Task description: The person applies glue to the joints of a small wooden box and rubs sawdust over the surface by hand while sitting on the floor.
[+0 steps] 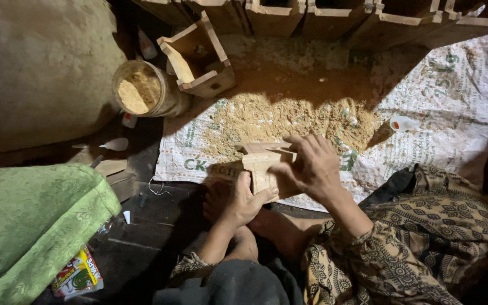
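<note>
Head view, looking down at your lap as you sit on the floor (142, 248). Your left hand (243, 199) grips the lower end of a small pale wooden piece (262, 164), fingers (266, 195) closed around its bottom edge, thumb up along its left face. Your right hand (312, 166) lies over the top right of the same piece, fingers (297, 146) curled and pressed onto its upper part, so both hands are clamped on it. The piece sits between the two hands, just ahead of your knees, its long axis running roughly away from you, the wider head at the far end. The left hand is the nearer to you and lower; the right comes in from the right and above.

Under the piece lies a white woven sack (441, 101) spread flat, with a heap of sawdust (289, 118) on it just beyond your hands. A small white bottle (402, 123) lies on the sack to the right of the heap. Further off on the left stands a jar (145, 89) tipped on its side, full of sawdust, and just beside it an open wooden box (199, 56). A row of similar wooden boxes (334, 17) runs along the far edge. At the left, green cloth (35, 220) covers something, with a colourful packet (77, 277) near it. Patterned fabric (413, 237) covers your right leg
</note>
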